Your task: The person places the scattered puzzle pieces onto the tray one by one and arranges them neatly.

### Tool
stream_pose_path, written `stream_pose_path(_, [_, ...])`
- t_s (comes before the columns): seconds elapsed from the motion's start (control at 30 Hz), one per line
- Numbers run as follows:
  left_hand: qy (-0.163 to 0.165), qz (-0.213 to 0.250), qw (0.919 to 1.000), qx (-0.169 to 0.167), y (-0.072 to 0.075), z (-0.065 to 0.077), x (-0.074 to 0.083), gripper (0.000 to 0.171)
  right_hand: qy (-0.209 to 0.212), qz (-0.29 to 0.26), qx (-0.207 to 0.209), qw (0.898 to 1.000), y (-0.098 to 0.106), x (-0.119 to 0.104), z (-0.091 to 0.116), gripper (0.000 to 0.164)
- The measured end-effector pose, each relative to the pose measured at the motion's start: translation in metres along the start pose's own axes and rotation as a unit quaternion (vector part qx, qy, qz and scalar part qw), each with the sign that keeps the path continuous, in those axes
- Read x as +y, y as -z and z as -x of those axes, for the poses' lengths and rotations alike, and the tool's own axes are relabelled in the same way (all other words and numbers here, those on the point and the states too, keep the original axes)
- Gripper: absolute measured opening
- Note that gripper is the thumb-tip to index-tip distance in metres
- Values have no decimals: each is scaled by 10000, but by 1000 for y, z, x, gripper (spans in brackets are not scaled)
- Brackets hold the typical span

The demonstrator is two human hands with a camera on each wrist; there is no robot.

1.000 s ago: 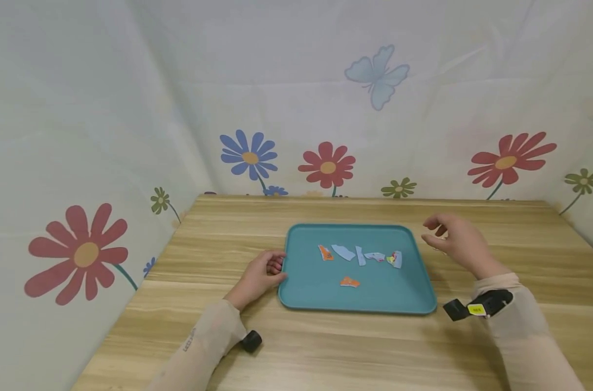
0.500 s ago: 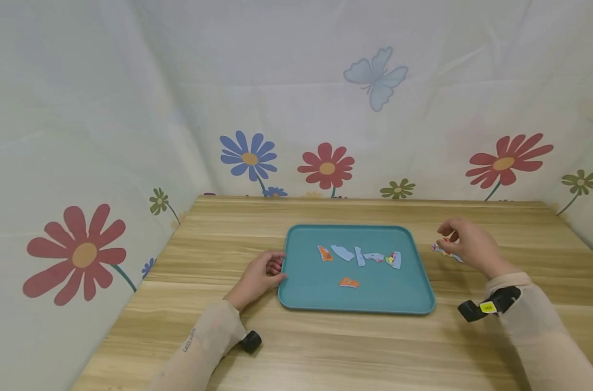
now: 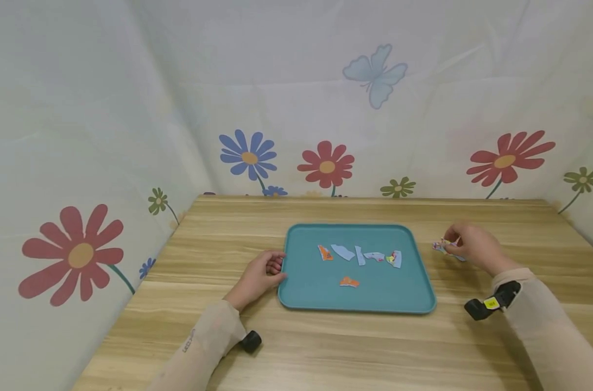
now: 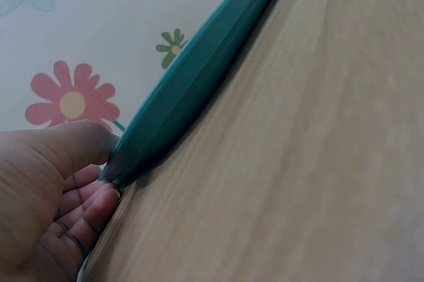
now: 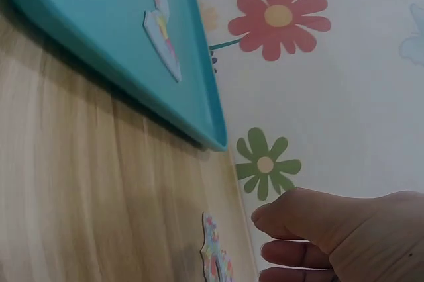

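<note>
A teal tray [image 3: 308, 293] lies flat on the wooden table, bearing several torn-looking flat pieces. My left hand [image 3: 257, 276] grips its left edge; in the left wrist view, thumb and curled fingers [image 4: 99, 206] meet the teal rim [image 4: 179, 96]. To the right of the tray, a multicoloured flat piece [image 3: 439, 246] lies on the table. My right hand [image 3: 478, 248] is over it, fingers pointing down and covering part of it. In the right wrist view, that piece [image 5: 215, 252] appears beside my loosely bent fingers [image 5: 295, 253], with a gap between.
On the tray, a row holds an orange piece [image 3: 326, 253], pale blue pieces [image 3: 343, 252] and a blue piece with yellow and red [image 3: 397, 259]. Another orange piece [image 3: 349, 282] lies in front of them. A flowered cloth [image 3: 423, 125] hangs behind the table [image 3: 350, 347].
My right hand has moved right, away from the tray, and down over the multicoloured piece, which showed beneath it half a second ago. My left hand and the tray have stayed put.
</note>
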State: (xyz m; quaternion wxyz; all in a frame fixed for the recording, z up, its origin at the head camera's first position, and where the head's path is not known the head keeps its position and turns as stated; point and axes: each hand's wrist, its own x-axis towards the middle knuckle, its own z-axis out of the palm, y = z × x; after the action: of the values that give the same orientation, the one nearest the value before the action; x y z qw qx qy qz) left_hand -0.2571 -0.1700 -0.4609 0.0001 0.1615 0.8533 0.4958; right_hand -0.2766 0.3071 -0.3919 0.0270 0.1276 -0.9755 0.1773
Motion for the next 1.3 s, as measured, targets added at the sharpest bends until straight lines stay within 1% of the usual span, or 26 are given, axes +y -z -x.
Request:
stream_pose_path(0.17, [34,-4,10000,3,0,0,0,45,-81,61,-293,9995,-2,6,-2,25])
stream_pose_path(0.4, [-1,-47,10000,-6,0,-1,-1,45,-35,232,-417,9989,-7,12,-3,21])
stream_pose_path(0.7, [12,-37,10000,-15,1,0,2,45,78,348,-409,9985,-12,19,-6,20])
stream_pose_path(1.0, [-33,-12,10000,-20,2,1,3,45,54,347,-448,9984,-13,22,-10,16])
stream_pose_path(1.3, [62,-25,10000,-25,1,1,5,46,107,381,-492,9980,-12,22,-11,15])
